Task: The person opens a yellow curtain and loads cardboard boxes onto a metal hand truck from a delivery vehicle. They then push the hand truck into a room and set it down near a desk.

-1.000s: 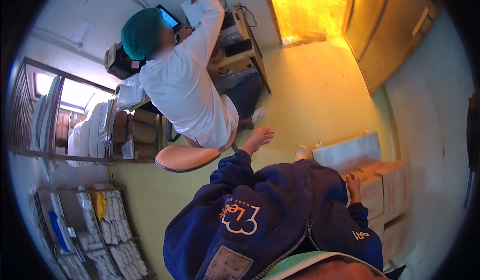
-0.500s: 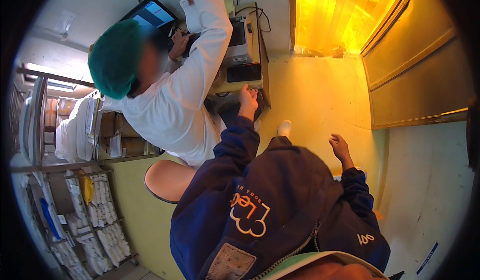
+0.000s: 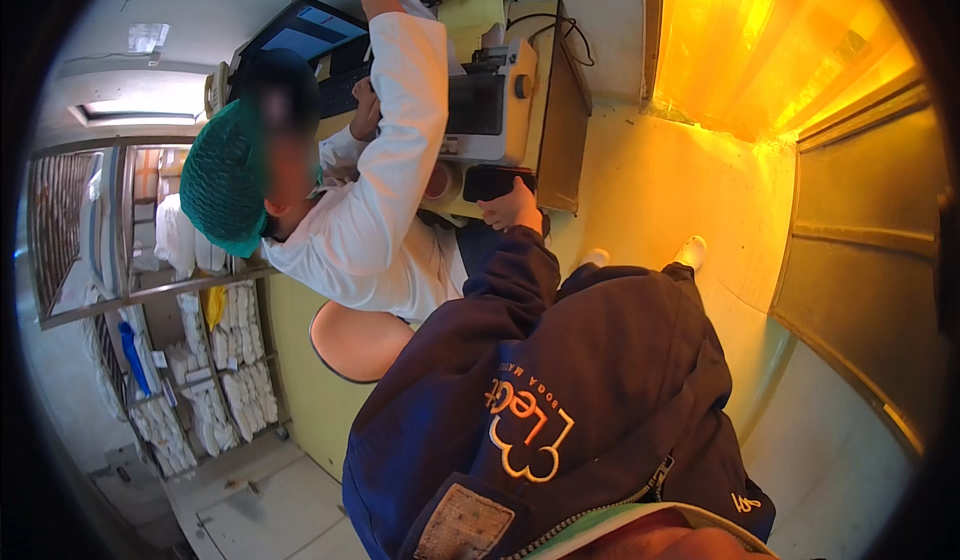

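Note:
My left hand [image 3: 512, 207] is closed on the near edge of a black smartphone [image 3: 488, 182] at the front of the desk. One finger or the thumb lies over the phone's top face, and the other fingers curl at its near side. Just left of the phone sits a round container or roll [image 3: 440, 182], partly covered by a co-worker's sleeve. Behind the phone stands a grey and white printer [image 3: 500, 110]. My right hand does not show; the dark jacket fills that side.
A co-worker in a white coat [image 3: 350, 245] and green hair net works at the desk [image 3: 560, 90], near a monitor [image 3: 310, 35]. A round stool [image 3: 360, 342] stands behind them. Racks with white garments [image 3: 240, 370] line the left. Yellow strip curtain [image 3: 770, 40] and metal door [image 3: 860, 230] lie right.
My left hand has reached forward from the desk's edge and closed on the phone. My right hand has left the view. The camera has turned, and the co-worker's raised arm has shifted.

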Demonstrator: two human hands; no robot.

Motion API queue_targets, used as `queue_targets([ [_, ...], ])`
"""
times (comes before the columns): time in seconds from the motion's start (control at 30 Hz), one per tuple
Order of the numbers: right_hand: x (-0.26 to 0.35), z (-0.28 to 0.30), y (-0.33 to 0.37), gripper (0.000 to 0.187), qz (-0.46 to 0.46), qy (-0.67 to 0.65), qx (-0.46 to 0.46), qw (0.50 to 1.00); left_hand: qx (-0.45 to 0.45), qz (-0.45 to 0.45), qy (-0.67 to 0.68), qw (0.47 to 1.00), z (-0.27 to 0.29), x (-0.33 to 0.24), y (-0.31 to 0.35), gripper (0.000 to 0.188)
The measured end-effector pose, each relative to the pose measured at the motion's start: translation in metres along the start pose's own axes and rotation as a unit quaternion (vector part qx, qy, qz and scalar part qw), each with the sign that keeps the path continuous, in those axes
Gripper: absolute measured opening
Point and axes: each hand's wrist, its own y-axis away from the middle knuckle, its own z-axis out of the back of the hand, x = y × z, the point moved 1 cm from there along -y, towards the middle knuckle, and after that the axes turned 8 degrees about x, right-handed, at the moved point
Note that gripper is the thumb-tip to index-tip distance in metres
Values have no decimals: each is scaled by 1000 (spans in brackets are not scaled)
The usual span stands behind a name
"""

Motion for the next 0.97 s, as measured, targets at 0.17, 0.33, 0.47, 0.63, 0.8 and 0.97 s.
queue_targets([
  [0.17,57,159,-87,38,91,71,-102,988,25,49,111,992,-5,-14,10,109],
  [0.33,142,361,-164,42,68,34,-152,985,-6,83,215,973,-3,-26,4,96],
  [0.47,201,449,-211,42,69,107,-189,974,156,73,428,887,-10,-17,-13,72],
  [0.63,273,430,-270,37,49,75,-83,993,21,30,444,895,-25,19,-30,76],
  [0.8,406,337,-265,44,287,283,102,909,-9,-24,526,850,-22,47,17,54],
  [0.97,564,303,-224,49,398,369,317,778,-11,-8,624,782,-24,69,111,51],
])
